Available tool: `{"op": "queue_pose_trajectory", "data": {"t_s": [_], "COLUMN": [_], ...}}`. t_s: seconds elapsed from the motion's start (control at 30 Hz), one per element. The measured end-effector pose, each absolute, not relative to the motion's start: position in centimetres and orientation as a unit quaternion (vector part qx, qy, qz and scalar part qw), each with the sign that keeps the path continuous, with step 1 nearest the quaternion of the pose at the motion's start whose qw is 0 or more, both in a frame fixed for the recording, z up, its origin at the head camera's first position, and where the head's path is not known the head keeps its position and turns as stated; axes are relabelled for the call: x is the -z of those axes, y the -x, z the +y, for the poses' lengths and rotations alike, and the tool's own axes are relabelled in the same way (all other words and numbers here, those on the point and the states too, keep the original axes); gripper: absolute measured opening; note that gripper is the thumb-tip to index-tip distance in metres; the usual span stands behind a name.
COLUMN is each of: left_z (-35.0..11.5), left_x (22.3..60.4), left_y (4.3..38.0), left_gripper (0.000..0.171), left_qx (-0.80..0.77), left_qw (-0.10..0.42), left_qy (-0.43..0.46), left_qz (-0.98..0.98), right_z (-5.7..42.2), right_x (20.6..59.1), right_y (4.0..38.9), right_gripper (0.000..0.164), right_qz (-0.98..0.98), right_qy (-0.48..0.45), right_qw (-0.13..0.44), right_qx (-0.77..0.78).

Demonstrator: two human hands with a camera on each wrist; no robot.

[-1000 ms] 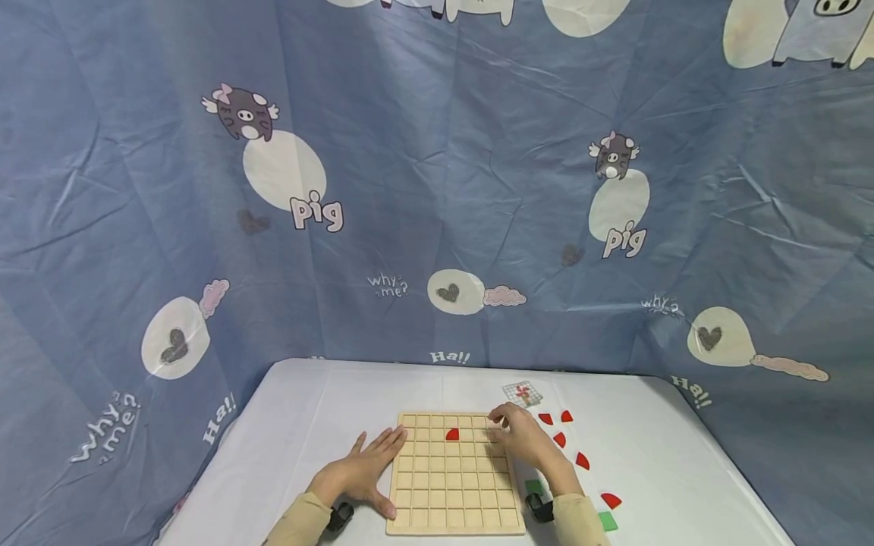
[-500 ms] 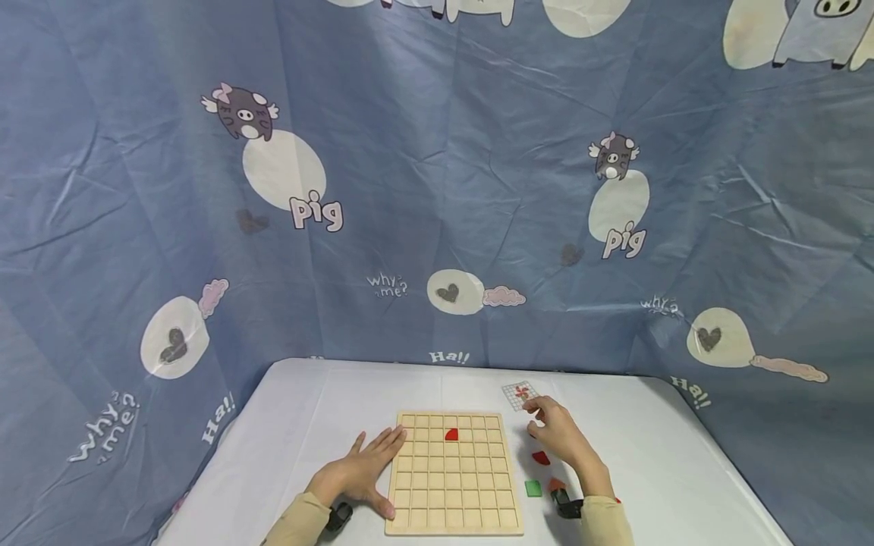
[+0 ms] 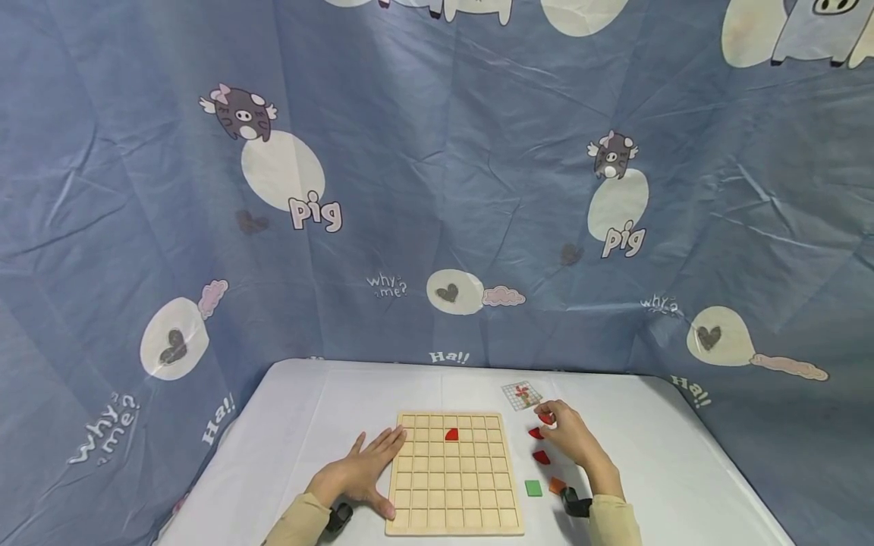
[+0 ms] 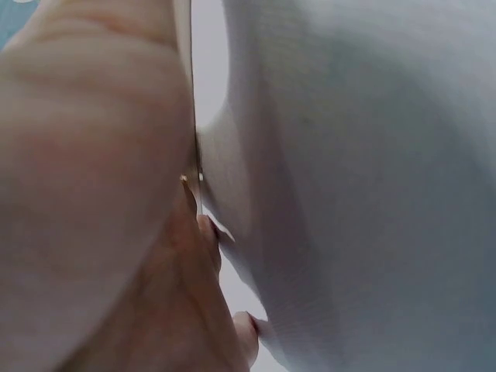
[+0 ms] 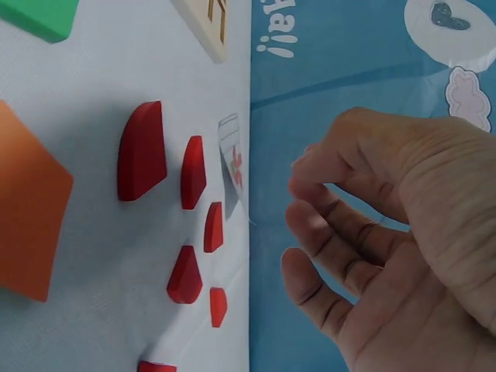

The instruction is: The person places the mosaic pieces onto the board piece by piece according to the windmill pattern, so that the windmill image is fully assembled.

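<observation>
A square wooden grid board (image 3: 437, 489) lies on the table, with one red quarter-circle piece (image 3: 452, 434) in a cell near its far side. My left hand (image 3: 362, 470) rests spread along the board's left edge, fingertips at the rim; its wrist view is mostly palm and white cloth. To the board's right, my right hand (image 3: 572, 436) hovers over loose red pieces, including one red piece (image 3: 542, 457) near the board. In the right wrist view its fingers are loosely bent, thumb near the index finger, with nothing seen between them. The forearm hides part of the table.
A small printed card (image 3: 522, 394) with a red pattern lies beyond the board's far right corner. Nearer, a green square (image 3: 533, 488) and an orange piece (image 3: 556, 485) lie right of the board. Blue patterned cloth (image 3: 437, 189) hangs behind the white table.
My right hand has moved right, from above the board's right edge to over the loose red pieces. The left hand stays put on the board.
</observation>
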State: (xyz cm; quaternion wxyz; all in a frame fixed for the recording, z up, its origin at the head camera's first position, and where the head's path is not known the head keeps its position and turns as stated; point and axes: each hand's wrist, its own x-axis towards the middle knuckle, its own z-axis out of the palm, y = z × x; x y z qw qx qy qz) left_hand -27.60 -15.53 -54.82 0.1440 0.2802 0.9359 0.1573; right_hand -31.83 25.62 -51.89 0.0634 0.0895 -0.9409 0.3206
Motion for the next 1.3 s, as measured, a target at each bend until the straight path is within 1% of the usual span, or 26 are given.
{"op": "queue_pose_trajectory", "data": {"t_s": [0.3,0.5,0.77,1.3], "left_z": [-15.6,-15.7,-15.6,-15.6], "left_x": [54.7,54.7,54.8,54.9], "left_y": [27.6,27.6,27.7,27.7], "left_gripper": [0.136,0.135,0.136,0.136], "left_qx": [-0.164,-0.168,-0.159,-0.163], "left_qw": [0.142,0.145,0.144,0.145], "left_qy": [-0.286,-0.293,-0.283,-0.289], "left_qz": [0.933,0.930,0.935,0.932], "right_z": [25.6,25.6,25.7,25.3], "right_x": [52.5,53.4,54.2,54.6], "right_y": [31.9,32.1,32.3,32.6], "right_gripper": [0.029,0.028,0.022,0.017], "right_qz": [-0.949,-0.950,-0.955,-0.953], "right_qy": [-0.076,-0.084,-0.087,-0.063], "right_qw": [0.031,0.022,0.017,0.023], "right_qx": [-0.304,-0.301,-0.284,-0.297]}}
